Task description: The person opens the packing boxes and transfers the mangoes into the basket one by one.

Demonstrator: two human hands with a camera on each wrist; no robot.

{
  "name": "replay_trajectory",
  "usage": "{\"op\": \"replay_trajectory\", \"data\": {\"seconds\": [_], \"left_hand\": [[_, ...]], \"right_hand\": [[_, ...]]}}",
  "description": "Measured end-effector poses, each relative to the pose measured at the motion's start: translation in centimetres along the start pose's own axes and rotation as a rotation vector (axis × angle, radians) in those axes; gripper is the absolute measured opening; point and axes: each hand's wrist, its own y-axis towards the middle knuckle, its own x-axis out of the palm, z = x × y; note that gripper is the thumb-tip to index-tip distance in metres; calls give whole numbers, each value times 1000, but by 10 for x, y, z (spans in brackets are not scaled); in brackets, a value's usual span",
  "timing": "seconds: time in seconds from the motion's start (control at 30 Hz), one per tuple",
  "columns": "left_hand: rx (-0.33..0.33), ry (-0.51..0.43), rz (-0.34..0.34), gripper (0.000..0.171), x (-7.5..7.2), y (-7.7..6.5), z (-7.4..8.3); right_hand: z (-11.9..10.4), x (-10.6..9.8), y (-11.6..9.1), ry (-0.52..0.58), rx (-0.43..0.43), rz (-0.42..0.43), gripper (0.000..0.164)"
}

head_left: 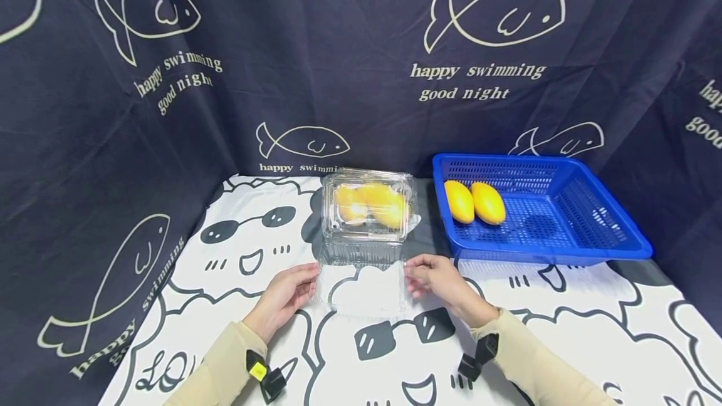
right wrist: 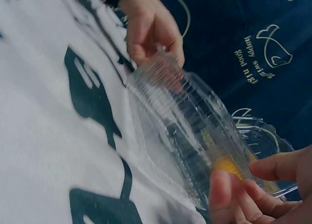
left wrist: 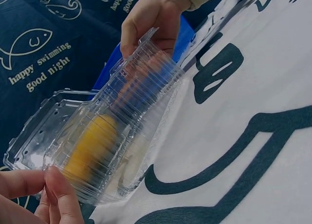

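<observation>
A clear, ridged plastic fruit box [head_left: 361, 287] is between my two hands, low over the cloth. My left hand [head_left: 290, 290] pinches its left edge between thumb and fingers. On the opposite edge, the thumb and fingers of my right hand [head_left: 434, 277] grip the plastic. Directly behind is a clear plastic container [head_left: 365, 234] with yellow mangoes [head_left: 386, 205] showing through it; whether the two plastic parts are joined I cannot tell. In the left wrist view, a mango [left wrist: 92, 146] is visible through the clear plastic.
To the right stands a blue perforated basket [head_left: 564, 252] with two yellow mangoes [head_left: 488, 203] at its left side. A white cloth with black cartoon drawings [head_left: 237, 306] covers the table. Dark fish-patterned curtains [head_left: 361, 67] enclose the back and sides.
</observation>
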Motion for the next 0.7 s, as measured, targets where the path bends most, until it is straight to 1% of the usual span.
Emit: {"op": "replay_trajectory", "data": {"seconds": [0.13,0.3,0.47,0.7], "left_hand": [[-1,3,-23,45,-1,0,1],[-6,5,-43,45,-1,-1,1],[-6,11,-28,43,0,0,1],[-7,-3,-25,44,1,-1,2]], "right_hand": [[1,-1,1,144,36,-15,23],[-2,-2,1,258,69,-37,21],[-4,-2,-1,303,76,-43,19],[-5,-1,-2,314,70,-34,21]]}}
